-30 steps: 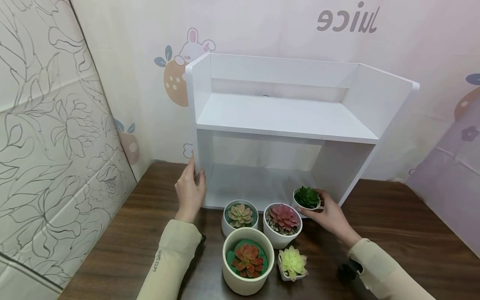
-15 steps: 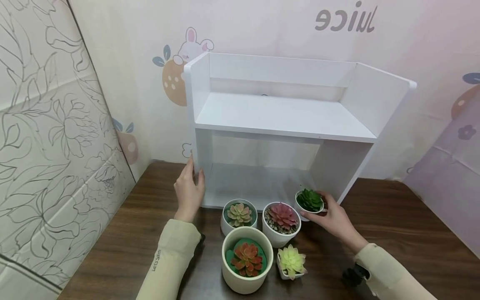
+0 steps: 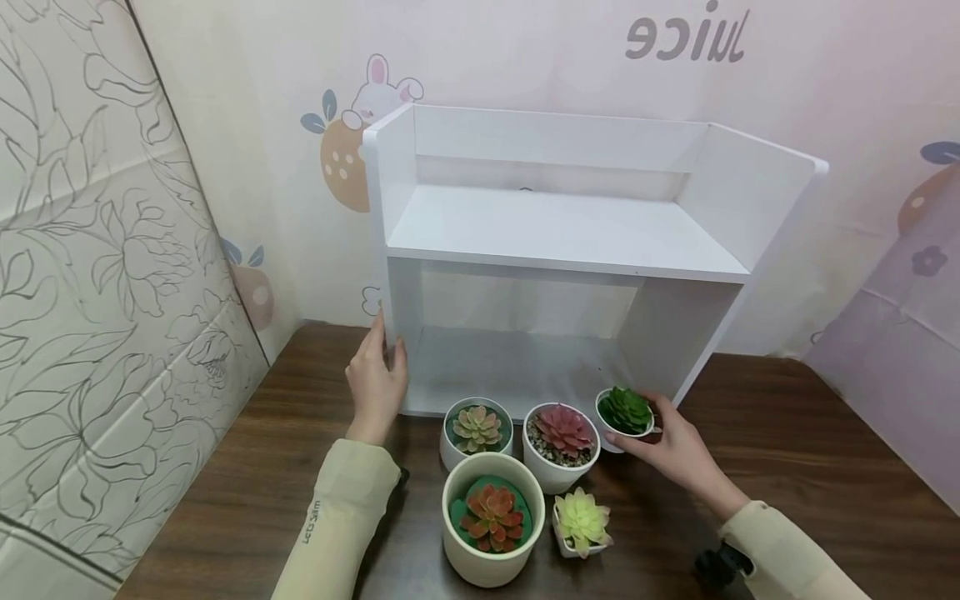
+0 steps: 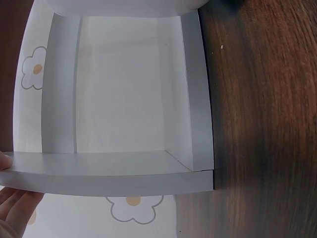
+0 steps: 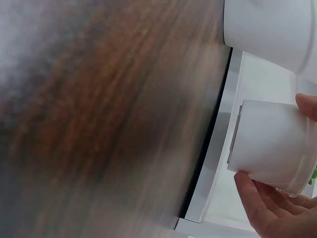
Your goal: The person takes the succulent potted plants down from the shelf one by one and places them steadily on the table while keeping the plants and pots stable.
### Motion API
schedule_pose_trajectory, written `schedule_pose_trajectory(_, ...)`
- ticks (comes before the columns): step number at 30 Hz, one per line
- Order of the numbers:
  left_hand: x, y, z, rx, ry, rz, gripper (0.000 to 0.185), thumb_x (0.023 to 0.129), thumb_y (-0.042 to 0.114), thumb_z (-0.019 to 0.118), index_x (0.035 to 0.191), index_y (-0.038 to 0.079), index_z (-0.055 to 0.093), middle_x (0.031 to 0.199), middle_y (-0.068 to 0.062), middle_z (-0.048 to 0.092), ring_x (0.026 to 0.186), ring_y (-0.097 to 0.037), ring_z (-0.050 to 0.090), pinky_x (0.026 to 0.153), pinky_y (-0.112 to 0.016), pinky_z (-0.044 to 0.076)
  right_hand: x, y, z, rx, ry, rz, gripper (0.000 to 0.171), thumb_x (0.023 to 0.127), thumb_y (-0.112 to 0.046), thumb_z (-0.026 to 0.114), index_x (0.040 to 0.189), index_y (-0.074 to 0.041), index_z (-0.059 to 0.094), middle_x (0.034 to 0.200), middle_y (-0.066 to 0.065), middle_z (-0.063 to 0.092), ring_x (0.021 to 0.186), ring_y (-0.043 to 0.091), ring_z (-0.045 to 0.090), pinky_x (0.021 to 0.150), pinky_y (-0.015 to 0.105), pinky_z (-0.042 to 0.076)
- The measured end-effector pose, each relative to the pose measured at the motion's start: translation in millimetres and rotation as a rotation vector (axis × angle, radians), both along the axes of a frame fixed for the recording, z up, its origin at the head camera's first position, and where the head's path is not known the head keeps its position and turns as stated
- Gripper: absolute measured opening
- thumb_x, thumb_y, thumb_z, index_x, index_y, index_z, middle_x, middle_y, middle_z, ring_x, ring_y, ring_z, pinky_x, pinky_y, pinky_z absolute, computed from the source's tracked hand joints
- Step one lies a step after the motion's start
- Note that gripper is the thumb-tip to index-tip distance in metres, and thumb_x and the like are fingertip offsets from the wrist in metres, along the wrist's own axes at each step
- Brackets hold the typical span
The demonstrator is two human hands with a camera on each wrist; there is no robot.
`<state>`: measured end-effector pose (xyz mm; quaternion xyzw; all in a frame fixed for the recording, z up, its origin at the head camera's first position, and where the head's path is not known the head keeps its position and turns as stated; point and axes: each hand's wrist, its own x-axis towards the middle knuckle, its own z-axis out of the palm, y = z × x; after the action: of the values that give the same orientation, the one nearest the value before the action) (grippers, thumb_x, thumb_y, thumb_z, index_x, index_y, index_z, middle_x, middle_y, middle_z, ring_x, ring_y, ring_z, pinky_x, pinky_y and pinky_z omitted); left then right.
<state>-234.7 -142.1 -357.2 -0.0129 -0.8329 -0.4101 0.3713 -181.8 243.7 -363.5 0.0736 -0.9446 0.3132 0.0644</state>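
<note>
- Right hand (image 3: 671, 446) pinches the small white pot (image 3: 625, 417) with the dark green succulent, fingers curled round its wall; the right wrist view shows thumb and fingers on opposite sides of the pot (image 5: 272, 146).
- Pot sits at the front right corner of the shelf unit (image 3: 562, 242), at the lip of the lower bay, just beside the pot with the red succulent (image 3: 562, 446).
- Left hand (image 3: 377, 383) rests on the unit's left side panel, fingers fairly straight along the edge, thumb on the front; it steadies the unit.
- Advice: keep the pot upright and grip low on the wall, off the leaves.
- Edges: lower bay lip (image 5: 218, 148), the right side panel close by, the middle board overhead.
- Room: lower bay floor (image 4: 124, 89) and top board look open; the table (image 3: 787, 442) to the right is bare.
- Front is crowded: pink-green pot (image 3: 477, 433), big cream pot (image 3: 492, 521), pale yellow succulent (image 3: 581, 523).
</note>
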Motion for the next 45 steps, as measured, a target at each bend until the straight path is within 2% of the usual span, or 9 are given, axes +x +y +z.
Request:
schedule_pose_trajectory(3,0.0,0.0,-0.4,0.000,0.004,0.000,0.050,0.093,0.008,0.058,0.141,0.000,0.045,0.127,-0.026,0.059,0.108,-0.039,0.063,0.086,-0.052,0.051,2.6,1.7,-0.7,-0.011,-0.013,-0.004,0.078,0.081,-0.038,0.076,0.136,0.003,0.038,0.122,0.025,0.057,0.106,0.035,0.059,0.076,0.040,0.049)
schedule_pose_trajectory(10,0.2,-0.2,-0.7,0.002,0.020,-0.003,0.050,0.093,0.008,0.058,0.140,-0.001,0.045,0.126,-0.026,0.060,0.107,-0.040,0.064,0.083,-0.052,0.052,8.6,5.7,-4.1,-0.030,-0.001,-0.007,0.077,0.079,-0.037,0.078,0.136,-0.002,0.040,0.122,0.020,0.058,0.109,0.032,0.056,0.083,0.046,0.047)
schedule_pose_trajectory(18,-0.3,0.1,-0.7,-0.002,0.030,-0.004,0.049,0.093,0.007,0.058,0.140,-0.001,0.046,0.125,-0.025,0.060,0.106,-0.039,0.064,0.083,-0.052,0.053,16.9,7.8,-2.0,-0.018,0.001,0.005,0.075,0.078,-0.036,0.078,0.135,-0.003,0.041,0.120,0.017,0.059,0.105,0.029,0.058,0.076,0.037,0.049)
schedule_pose_trajectory(24,0.4,0.5,0.4,-0.001,0.046,0.001,0.049,0.092,0.007,0.059,0.139,-0.002,0.046,0.123,-0.027,0.061,0.105,-0.040,0.064,0.081,-0.052,0.053,21.1,9.1,-2.9,0.003,0.007,0.025,0.075,0.078,-0.036,0.079,0.134,-0.003,0.042,0.122,0.019,0.058,0.108,0.033,0.058,0.079,0.046,0.048)
schedule_pose_trajectory(29,0.4,0.4,-0.4,-0.002,0.049,0.002,0.049,0.092,0.006,0.060,0.139,-0.002,0.046,0.122,-0.026,0.061,0.104,-0.040,0.065,0.081,-0.052,0.053,25.1,9.9,-4.4,-0.004,0.002,0.040,0.073,0.077,-0.035,0.080,0.133,-0.005,0.043,0.121,0.018,0.060,0.106,0.031,0.058,0.077,0.044,0.048)
schedule_pose_trajectory(35,0.9,0.1,-0.5,0.006,0.024,-0.001,0.049,0.093,0.006,0.058,0.140,0.000,0.046,0.123,-0.025,0.061,0.107,-0.039,0.064,0.083,-0.051,0.053,29.0,9.6,-6.4,0.012,0.037,0.058,0.071,0.074,-0.033,0.082,0.130,-0.007,0.047,0.117,0.014,0.063,0.102,0.023,0.058,0.079,0.043,0.048)
schedule_pose_trajectory(41,0.9,0.0,-0.4,0.009,0.025,-0.009,0.049,0.093,0.007,0.058,0.140,0.000,0.046,0.125,-0.025,0.060,0.107,-0.039,0.064,0.084,-0.051,0.052,32.4,10.5,-9.5,0.039,0.088,0.102,0.068,0.072,-0.031,0.084,0.127,-0.008,0.050,0.113,0.008,0.065,0.098,0.007,0.057,0.079,0.034,0.049)
schedule_pose_trajectory(45,1.5,0.3,0.1,0.010,0.027,-0.007,0.049,0.092,0.006,0.059,0.140,0.000,0.046,0.125,-0.025,0.061,0.107,-0.039,0.064,0.084,-0.051,0.053,33.7,11.0,-10.7,0.025,0.100,0.129,0.068,0.072,-0.030,0.084,0.127,-0.008,0.050,0.114,0.007,0.064,0.097,0.002,0.056,0.078,0.027,0.049)
